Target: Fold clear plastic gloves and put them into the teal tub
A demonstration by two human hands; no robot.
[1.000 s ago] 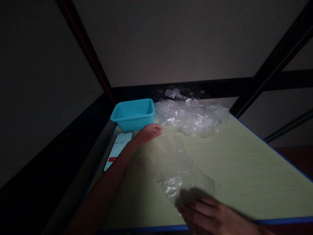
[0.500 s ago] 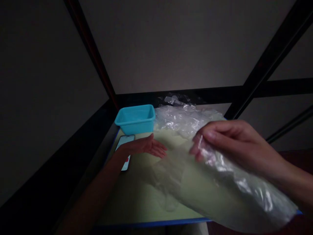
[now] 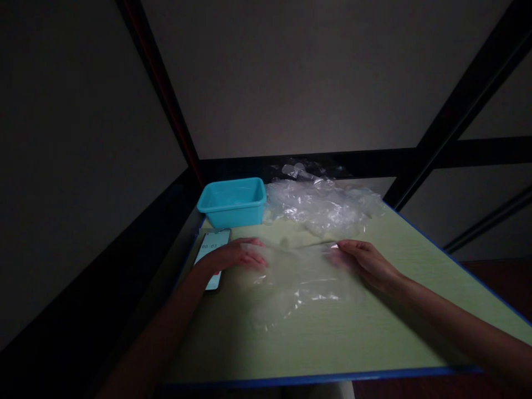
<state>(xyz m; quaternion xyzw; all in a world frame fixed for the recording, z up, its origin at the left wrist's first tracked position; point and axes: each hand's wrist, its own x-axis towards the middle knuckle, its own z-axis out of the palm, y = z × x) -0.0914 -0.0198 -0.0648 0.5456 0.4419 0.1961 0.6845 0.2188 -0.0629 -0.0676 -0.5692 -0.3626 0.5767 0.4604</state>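
Observation:
A thin, see-through plastic bag (image 3: 307,277) is stretched out between my two hands, low over the tabletop. My right hand (image 3: 368,265) pinches its upper right corner between thumb and fingers. At its upper left edge is my left hand (image 3: 239,256), with the fingers partly behind the film and closed on it. The bag's upper edge sags a little between the hands, and its lower part is creased and droops toward the lower left. Beside my left wrist lies a phone (image 3: 213,252) with a lit screen showing digits, partly covered by the hand.
A turquoise plastic basin (image 3: 235,216) stands at the back left of the pale green table (image 3: 332,343), which has a blue edge. To its right, a crumpled heap of clear plastic (image 3: 320,205) reaches the wall. Dark beams frame the grey wall behind.
My right hand has moved away from the camera and down toward the table with the bag. My left hand, outstretched and empty before, now holds the bag's left edge, and the film is spread between both.

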